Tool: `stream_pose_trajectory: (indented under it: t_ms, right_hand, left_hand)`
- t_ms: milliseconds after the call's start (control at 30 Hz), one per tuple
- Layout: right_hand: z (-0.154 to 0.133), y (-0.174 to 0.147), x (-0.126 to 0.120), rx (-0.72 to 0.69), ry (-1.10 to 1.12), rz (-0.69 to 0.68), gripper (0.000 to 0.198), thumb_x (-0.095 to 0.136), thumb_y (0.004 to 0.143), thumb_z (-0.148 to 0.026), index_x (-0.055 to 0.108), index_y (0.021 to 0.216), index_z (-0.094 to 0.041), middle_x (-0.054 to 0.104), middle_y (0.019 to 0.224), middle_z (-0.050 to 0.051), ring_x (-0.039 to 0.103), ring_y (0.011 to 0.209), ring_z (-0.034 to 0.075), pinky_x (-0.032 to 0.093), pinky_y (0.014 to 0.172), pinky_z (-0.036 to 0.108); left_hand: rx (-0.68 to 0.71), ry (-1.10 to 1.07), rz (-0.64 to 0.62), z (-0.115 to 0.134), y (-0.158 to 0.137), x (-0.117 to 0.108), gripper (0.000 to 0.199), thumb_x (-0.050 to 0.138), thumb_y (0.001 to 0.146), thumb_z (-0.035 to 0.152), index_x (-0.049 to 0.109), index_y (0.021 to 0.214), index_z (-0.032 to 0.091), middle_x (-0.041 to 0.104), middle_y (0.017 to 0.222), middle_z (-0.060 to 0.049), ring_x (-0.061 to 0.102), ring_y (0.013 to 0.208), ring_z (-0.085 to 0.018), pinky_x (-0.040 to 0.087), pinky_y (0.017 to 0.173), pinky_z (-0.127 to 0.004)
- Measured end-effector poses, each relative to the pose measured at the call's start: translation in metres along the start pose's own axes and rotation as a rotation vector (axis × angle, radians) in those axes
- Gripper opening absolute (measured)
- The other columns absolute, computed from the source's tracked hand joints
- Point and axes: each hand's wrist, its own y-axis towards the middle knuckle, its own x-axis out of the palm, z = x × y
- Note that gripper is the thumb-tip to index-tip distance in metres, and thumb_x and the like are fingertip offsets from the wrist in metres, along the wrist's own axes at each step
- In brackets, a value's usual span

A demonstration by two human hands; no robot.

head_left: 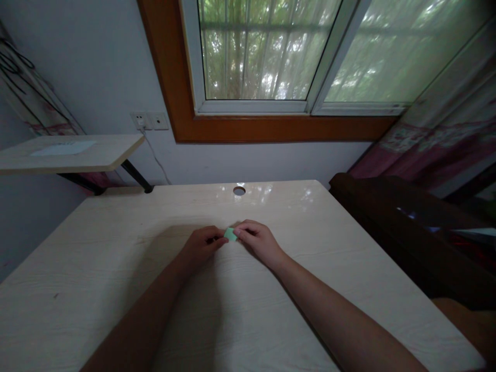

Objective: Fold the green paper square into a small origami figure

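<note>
A small light-green piece of paper (pixel 230 234) is pinched between my two hands, just above or on the pale wooden table (pixel 248 310); I cannot tell whether it touches the tabletop. My left hand (pixel 203 245) grips its left edge between thumb and fingers. On the opposite side my right hand (pixel 259 239) holds the right edge, thumb on top. Fingers cover parts of both edges, so the paper's full outline is hidden.
Beyond my hands, a round cable hole (pixel 239 191) opens near the table's back edge. A raised shelf (pixel 116 152) on black legs stands at the back left. A wall socket (pixel 149 121) has a white cable plugged in. Dark wooden furniture (pixel 372 222) lies past the right edge.
</note>
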Motion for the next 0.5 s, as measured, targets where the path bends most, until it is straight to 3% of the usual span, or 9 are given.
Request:
stream_pose_trajectory:
  t_ms: [267, 400, 500]
  right_hand:
    - [0.0027, 0.0001, 0.0034, -0.039, -0.105, -0.076, 0.022, 0.06, 0.09, -0.036, 0.073, 0.084, -0.019, 0.068, 0.082, 0.004, 0.06, 0.074, 0.016, 0.046, 0.069, 0.027]
    - [0.0002, -0.0008, 0.0051, -0.061, -0.138, -0.102, 0.02, 0.061, 0.089, -0.035, 0.073, 0.085, -0.019, 0.068, 0.081, 0.004, 0.061, 0.073, 0.015, 0.046, 0.067, 0.026]
    - [-0.0044, -0.0015, 0.0045, -0.062, -0.138, -0.083, 0.021, 0.059, 0.091, -0.035, 0.072, 0.088, -0.019, 0.069, 0.084, 0.004, 0.061, 0.075, 0.016, 0.046, 0.068, 0.026]
  left_hand:
    - [-0.126, -0.199, 0.106, -0.0044, -0.0023, -0.0005, 0.021, 0.062, 0.085, 0.036, 0.069, 0.083, 0.017, 0.068, 0.073, -0.002, 0.062, 0.068, -0.015, 0.047, 0.065, -0.024]
    - [-0.12, -0.158, 0.15, -0.0043, -0.0026, -0.0005, 0.02, 0.064, 0.084, 0.035, 0.067, 0.079, 0.016, 0.065, 0.07, -0.001, 0.058, 0.066, -0.014, 0.045, 0.062, -0.024]
    - [-0.102, -0.114, 0.107, -0.003, -0.0028, 0.0002, 0.021, 0.062, 0.085, 0.035, 0.066, 0.079, 0.016, 0.063, 0.071, -0.001, 0.056, 0.067, -0.014, 0.044, 0.062, -0.024]
